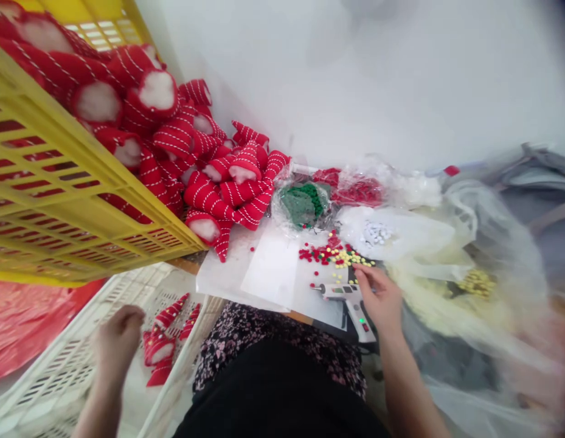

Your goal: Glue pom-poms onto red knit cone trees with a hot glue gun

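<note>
My left hand [119, 340] hangs over the white crate at the lower left, its fingers curled in and no object visible in them. Beneath and beside it lie several red striped cones [166, 347] with small dots. My right hand [377, 295] is at the small yellow pompoms [343, 258], thumb and forefinger close together at the pile's edge; anything between the fingertips is too small to make out. Red pompoms [309, 253] lie just left of the yellow ones. A white glue gun [339, 291] with a green light rests below, close to my right hand.
A yellow crate [81, 176] full of stuffed red cones [173, 134] stands at the left, some spilling onto the table. Bags of green pompoms [305, 205] and red pompoms [359, 190] line the back; plastic bags [501, 274] crowd the right.
</note>
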`<action>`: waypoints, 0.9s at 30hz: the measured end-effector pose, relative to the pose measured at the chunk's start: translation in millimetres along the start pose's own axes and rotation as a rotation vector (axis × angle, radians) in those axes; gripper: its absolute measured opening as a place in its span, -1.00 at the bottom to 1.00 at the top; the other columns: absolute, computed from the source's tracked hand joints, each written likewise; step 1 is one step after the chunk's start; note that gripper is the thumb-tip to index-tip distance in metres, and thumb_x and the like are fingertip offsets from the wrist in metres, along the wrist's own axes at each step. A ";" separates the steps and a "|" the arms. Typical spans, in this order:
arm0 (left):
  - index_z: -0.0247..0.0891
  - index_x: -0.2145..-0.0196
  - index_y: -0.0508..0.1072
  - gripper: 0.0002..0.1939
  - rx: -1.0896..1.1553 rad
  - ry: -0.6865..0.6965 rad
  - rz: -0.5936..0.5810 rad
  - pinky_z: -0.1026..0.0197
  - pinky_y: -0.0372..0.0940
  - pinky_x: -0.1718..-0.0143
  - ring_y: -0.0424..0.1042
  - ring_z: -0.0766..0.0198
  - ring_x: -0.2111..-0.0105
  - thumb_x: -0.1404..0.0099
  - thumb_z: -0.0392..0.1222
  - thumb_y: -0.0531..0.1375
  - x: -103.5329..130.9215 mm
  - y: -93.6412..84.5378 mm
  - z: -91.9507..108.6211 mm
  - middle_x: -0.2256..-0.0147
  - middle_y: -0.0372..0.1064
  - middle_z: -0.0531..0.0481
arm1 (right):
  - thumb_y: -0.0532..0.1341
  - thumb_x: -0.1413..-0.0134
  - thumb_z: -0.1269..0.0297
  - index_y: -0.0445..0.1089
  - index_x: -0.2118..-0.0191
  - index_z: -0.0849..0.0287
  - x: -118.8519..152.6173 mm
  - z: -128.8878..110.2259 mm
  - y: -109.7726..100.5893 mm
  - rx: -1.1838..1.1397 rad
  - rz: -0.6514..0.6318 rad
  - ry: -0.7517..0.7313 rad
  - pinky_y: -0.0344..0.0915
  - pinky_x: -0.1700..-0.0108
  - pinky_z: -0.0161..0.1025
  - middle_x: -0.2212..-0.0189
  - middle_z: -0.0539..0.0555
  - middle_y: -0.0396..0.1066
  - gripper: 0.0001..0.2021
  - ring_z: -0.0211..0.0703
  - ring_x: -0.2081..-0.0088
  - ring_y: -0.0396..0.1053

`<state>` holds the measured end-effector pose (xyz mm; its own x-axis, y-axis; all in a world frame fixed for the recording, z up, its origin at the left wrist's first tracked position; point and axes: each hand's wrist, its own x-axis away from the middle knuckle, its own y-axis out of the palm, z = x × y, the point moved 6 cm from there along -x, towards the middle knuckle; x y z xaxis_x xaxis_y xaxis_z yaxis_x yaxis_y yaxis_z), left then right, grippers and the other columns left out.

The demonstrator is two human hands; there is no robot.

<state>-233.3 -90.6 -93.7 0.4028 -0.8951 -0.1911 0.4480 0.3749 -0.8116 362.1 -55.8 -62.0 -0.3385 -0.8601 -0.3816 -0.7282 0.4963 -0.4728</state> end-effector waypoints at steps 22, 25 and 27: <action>-0.18 -0.01 0.63 -0.67 0.129 0.544 0.095 -0.26 0.07 -0.30 0.32 -0.25 -0.22 -0.31 -0.14 0.26 -73.1 77.7 265.7 -0.16 0.45 -0.33 | 0.19 -0.24 -0.05 0.50 0.28 0.08 29.0 9.0 -18.3 0.184 -0.106 0.111 0.40 0.38 -0.13 0.41 0.11 0.59 -0.69 -0.02 0.44 0.51; -0.20 0.07 0.62 -0.68 0.001 0.599 0.094 -0.39 -0.23 -0.39 0.15 -0.24 -0.36 -0.37 -0.29 0.09 -90.3 78.4 273.5 -0.27 0.35 -0.31 | 0.23 -0.16 -0.09 0.32 0.40 0.04 35.2 11.6 -12.8 0.303 -0.279 0.122 0.24 0.46 -0.21 0.55 -0.01 0.44 -0.68 -0.09 0.53 0.41; -0.20 0.21 0.62 -0.73 -0.001 0.618 0.113 -0.40 -0.34 -0.41 0.17 -0.22 -0.35 -0.39 -0.27 0.09 -97.8 76.5 277.7 -0.20 0.43 -0.28 | 0.24 -0.12 -0.07 0.25 0.42 0.03 39.3 11.0 -12.1 0.339 -0.342 0.102 0.19 0.46 -0.23 0.53 -0.02 0.41 -0.68 -0.10 0.53 0.38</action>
<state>-16.8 92.6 16.2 -0.0888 -0.8244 -0.5591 0.4287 0.4750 -0.7685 364.1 -94.3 -79.9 -0.1833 -0.9791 -0.0876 -0.5786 0.1795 -0.7956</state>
